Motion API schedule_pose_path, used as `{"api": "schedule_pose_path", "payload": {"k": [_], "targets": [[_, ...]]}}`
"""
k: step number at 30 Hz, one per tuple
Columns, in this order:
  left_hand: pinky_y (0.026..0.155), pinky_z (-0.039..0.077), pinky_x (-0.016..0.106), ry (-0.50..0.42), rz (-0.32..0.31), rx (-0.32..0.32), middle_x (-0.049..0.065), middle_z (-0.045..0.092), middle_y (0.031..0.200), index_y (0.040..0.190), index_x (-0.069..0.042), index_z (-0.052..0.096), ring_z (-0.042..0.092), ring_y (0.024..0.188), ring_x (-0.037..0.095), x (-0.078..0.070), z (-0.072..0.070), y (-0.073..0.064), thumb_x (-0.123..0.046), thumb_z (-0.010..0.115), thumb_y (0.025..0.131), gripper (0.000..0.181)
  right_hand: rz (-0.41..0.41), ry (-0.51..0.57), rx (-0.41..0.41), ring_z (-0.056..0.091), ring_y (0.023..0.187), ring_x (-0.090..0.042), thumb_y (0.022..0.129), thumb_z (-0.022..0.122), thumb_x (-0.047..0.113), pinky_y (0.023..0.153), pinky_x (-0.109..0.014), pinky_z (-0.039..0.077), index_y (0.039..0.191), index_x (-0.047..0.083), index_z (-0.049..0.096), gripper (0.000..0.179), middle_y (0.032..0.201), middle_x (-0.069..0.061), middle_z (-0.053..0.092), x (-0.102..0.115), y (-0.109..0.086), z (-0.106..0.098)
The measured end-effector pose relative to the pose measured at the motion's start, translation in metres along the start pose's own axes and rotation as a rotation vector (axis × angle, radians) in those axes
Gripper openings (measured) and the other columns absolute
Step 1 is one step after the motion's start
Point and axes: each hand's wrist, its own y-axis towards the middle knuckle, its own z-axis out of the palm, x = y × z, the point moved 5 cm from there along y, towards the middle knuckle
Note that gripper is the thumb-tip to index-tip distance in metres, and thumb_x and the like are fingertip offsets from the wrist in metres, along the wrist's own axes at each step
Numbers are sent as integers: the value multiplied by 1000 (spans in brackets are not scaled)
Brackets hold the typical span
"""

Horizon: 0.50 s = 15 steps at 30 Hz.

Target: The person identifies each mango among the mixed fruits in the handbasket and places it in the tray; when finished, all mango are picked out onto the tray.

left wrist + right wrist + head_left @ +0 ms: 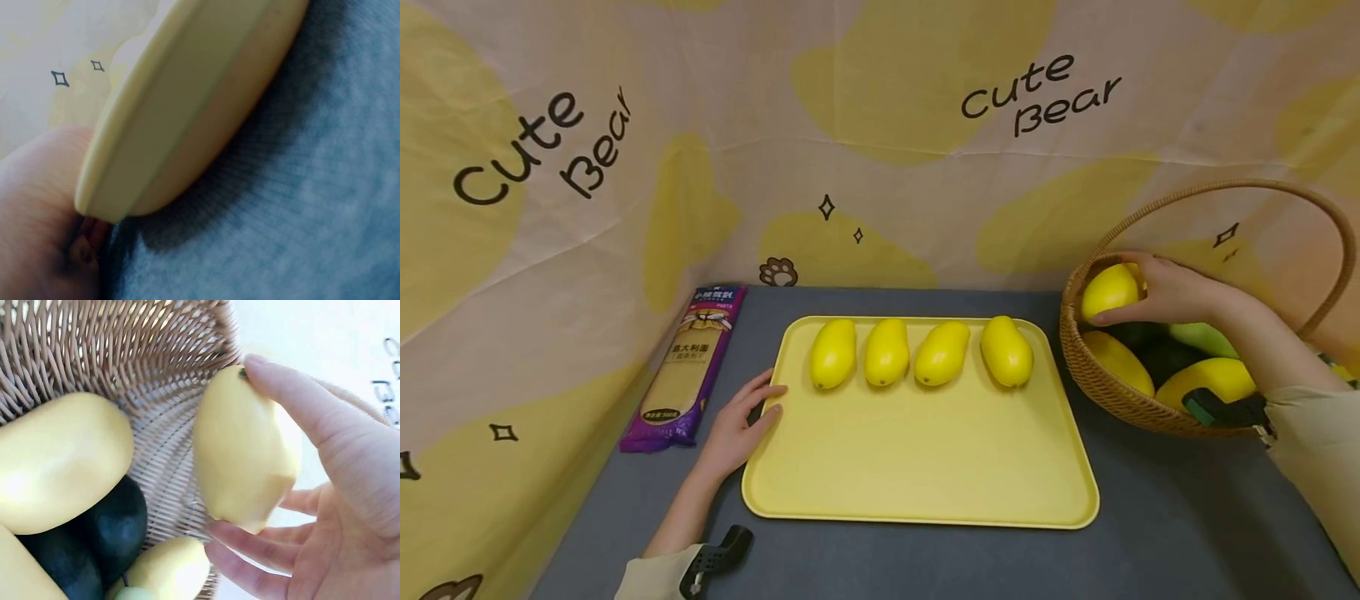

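Note:
My right hand grips a yellow mango over the far left side of the wicker basket. In the right wrist view, the thumb lies at one end of this mango and the fingertips at the other. Beneath it in the basket are more mangoes, dark green fruit and a light green one. My left hand rests at the left edge of the yellow tray, thumb and fingertips on the rim. Several mangoes lie in a row along the tray's far side.
A purple pasta packet lies on the grey table left of the tray. The basket's tall handle arches above the right hand. A printed cloth hangs behind the table and along its left side.

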Motion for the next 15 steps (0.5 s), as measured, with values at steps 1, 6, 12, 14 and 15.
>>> {"api": "schedule_pose_path", "payload": {"k": [1,6,12,14,15], "targets": [[106,27,18,1,-1,1,16,44,148,124,-5,65,41,135,38,0,0,0,-10,62,96,28,7,19,-11,37,120,-54,83,76,39,93,-66,35,150,-9,12,105,143,-40,24,2,-5,-1],[108,33,39,7,-10,6,15,43,148,124,-5,65,40,135,38,2,-1,-1,-11,61,97,28,28,133,-92,39,120,-53,87,74,38,91,-65,40,153,-6,4,105,146,-38,22,10,-29,-1],[108,33,37,6,2,5,16,44,148,124,-4,65,40,135,38,1,-2,0,-10,61,97,28,40,273,-205,35,124,-57,87,75,32,81,-36,56,156,6,-4,109,157,-30,3,25,-59,15],[108,34,38,7,8,6,16,44,148,124,-4,65,40,135,38,1,-2,0,-9,61,96,28,47,314,-229,35,125,-57,87,75,30,73,-20,53,157,10,-5,109,159,-26,0,31,-68,22],[107,34,40,4,9,7,16,44,148,124,-4,65,40,135,38,1,-1,0,-9,61,96,28,44,340,-237,36,125,-55,87,75,28,70,-14,50,157,12,-5,108,159,-24,0,34,-72,26]]}}
